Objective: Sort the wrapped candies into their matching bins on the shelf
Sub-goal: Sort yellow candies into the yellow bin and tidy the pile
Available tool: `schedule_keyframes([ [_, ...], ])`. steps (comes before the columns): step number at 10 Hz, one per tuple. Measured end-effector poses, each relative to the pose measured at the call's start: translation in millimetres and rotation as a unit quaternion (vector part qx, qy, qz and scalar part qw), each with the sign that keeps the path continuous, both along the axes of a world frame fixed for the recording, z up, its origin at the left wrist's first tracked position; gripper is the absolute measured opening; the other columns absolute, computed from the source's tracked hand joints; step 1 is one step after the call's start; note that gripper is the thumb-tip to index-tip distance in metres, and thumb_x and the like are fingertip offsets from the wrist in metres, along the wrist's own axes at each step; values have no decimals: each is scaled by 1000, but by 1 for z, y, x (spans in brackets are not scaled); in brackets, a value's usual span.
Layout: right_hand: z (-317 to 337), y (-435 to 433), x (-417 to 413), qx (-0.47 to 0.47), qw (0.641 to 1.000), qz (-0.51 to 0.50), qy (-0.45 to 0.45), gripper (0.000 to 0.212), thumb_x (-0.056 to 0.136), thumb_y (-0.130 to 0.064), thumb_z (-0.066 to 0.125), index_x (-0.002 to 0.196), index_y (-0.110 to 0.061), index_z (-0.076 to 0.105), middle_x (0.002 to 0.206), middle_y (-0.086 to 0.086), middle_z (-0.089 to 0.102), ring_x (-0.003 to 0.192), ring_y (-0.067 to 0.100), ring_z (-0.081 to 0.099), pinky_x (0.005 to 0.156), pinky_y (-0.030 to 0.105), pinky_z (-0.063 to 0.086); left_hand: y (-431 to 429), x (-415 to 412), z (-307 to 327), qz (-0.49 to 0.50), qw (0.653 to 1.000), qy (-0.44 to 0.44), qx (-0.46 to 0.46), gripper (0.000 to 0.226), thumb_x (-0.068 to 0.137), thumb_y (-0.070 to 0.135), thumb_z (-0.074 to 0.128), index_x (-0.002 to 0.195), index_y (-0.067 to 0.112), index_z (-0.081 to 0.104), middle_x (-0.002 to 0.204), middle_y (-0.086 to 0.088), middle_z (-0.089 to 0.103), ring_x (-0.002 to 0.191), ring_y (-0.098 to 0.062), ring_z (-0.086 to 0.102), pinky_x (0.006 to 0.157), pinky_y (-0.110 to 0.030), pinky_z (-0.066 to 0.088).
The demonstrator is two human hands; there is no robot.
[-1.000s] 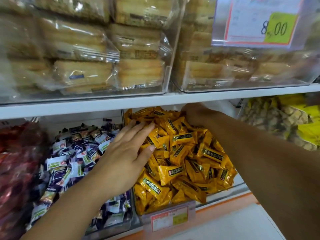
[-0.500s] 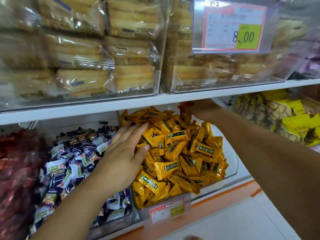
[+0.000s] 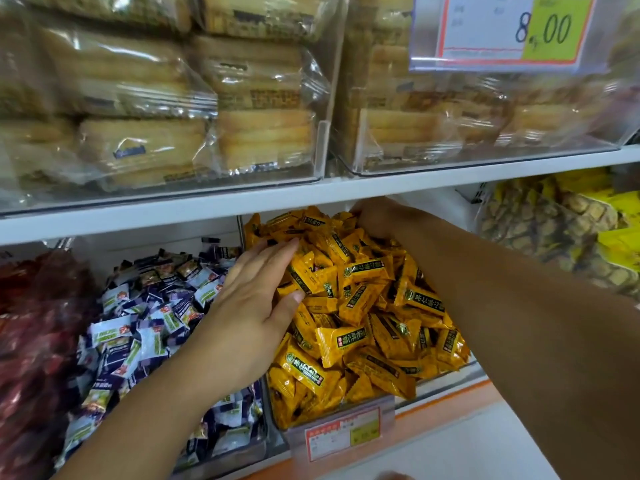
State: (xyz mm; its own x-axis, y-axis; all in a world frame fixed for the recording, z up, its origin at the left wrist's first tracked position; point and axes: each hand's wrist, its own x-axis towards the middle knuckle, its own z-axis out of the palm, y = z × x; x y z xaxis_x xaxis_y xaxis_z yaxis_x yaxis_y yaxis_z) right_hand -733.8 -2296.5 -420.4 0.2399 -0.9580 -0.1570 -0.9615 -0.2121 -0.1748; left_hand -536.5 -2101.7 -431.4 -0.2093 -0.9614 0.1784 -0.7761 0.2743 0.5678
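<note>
A person's left hand [image 3: 256, 306] lies nearly flat, fingers straight and close together, on the 9 o'clock edge of a heaped pile of yellow-orange wrapped candies with dark green labels [image 3: 367, 306]. The fingertips touch wrappers near the top of the heap, the thumb presses one at the hand's 3 o'clock, and nothing is held. The right hand [image 3: 377, 216] reaches across to the pile's 12 o'clock, at the back of the clear plastic bin [image 3: 446, 377], just beneath the white shelf board [image 3: 277, 202]. Its fingers are buried among the wrappers, so whether it grips anything cannot be told. The yellow heap sits between the two hands. At the left hand's 9 o'clock lies a bin of purple-and-white wrapped candies [image 3: 149, 323], and beyond it dark red wrapped sweets [image 3: 31, 341]. An orange-and-white price label [image 3: 343, 434] fronts the yellow bin at 6 o'clock. Above the board are clear-wrapped golden pastries [image 3: 138, 98] and a price card reading 8.00 [image 3: 509, 29].
</note>
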Motion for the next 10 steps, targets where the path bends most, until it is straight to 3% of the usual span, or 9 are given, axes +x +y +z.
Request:
schedule_keyframes([
  [2, 5, 6, -3, -35, 999, 14, 13, 28, 96, -12, 44, 106, -14, 71, 104, -1, 67, 87, 16, 59, 62, 21, 41, 0, 0, 0, 2, 1000, -1, 2, 56, 97, 42, 34, 146, 49, 6, 118, 56, -12, 123, 24, -15, 109, -20, 1],
  [3, 18, 13, -11, -17, 991, 4, -130, 21, 97, -19, 51, 110, -20, 66, 94, -8, 55, 75, 6, 47, 67, 18, 38, 0, -1, 1, 8, 1000, 3, 8, 57, 98, 41, 36, 146, 49, 7, 119, 53, -9, 121, 24, -15, 108, -20, 1],
  [4, 40, 40, -17, -18, 945, -33, -325, 14, 92, -20, 60, 79, -21, 57, 71, -9, 47, 61, 2, 40, 61, 13, 38, 1, -2, 3, 15, 1000, 14, 9, 56, 98, 40, 36, 147, 46, 9, 130, 41, 3, 124, 19, -10, 108, -20, 2],
  [5, 58, 84, -17, -28, 924, -42, -379, 19, 85, -25, 70, 67, -20, 65, 64, -5, 56, 54, 3, 47, 53, 18, 37, 5, -1, 5, 24, 999, 25, 6, 58, 95, 45, 38, 148, 43, 13, 137, 30, 14, 128, 14, -2, 110, -22, 6],
  [6, 62, 114, -9, 3, 910, 32, -412, 10, 78, -20, 76, 87, -19, 71, 83, -4, 70, 61, -2, 58, 60, 16, 44, 10, -6, 10, 38, 999, 26, -29, 65, 88, 62, 38, 147, 38, 23, 145, 18, 30, 135, 1, 13, 115, -32, 17],
  [7, 56, 131, 1, 31, 917, 87, -388, 14, 80, -20, 74, 92, -26, 70, 91, -11, 70, 78, -7, 63, 74, 10, 50, 13, -11, 16, 75, 994, 57, -55, 70, 80, 66, 43, 142, 35, 38, 132, 16, 45, 130, -4, 29, 109, -33, 29],
  [8, 52, 144, 10, 65, 919, 103, -375, 14, 84, -24, 71, 97, -25, 72, 89, -15, 70, 77, -13, 61, 71, 2, 45, 11, -13, 14, 90, 985, 111, -94, 35, 87, 46, 56, 119, 34, 64, 112, 21, 57, 115, -2, 46, 95, -23, 36],
  [9, 52, 131, 8, 24, 938, 65, -340, 15, 91, -32, 62, 103, -27, 70, 89, -15, 71, 70, -9, 59, 65, 8, 44, 10, -11, 10, 107, 980, 142, -89, 19, 90, 36, 58, 105, 31, 69, 104, 21, 60, 106, -3, 51, 87, -21, 37],
  [10, 54, 90, -1, -53, 970, -55, -230, 25, 96, -42, 51, 102, -25, 69, 80, -14, 58, 70, 4, 51, 59, 14, 38, 10, -12, 6, 123, 979, 136, -90, 22, 94, 35, 52, 111, 28, 63, 89, 26, 53, 88, -5, 50, 70, -14, 34],
])
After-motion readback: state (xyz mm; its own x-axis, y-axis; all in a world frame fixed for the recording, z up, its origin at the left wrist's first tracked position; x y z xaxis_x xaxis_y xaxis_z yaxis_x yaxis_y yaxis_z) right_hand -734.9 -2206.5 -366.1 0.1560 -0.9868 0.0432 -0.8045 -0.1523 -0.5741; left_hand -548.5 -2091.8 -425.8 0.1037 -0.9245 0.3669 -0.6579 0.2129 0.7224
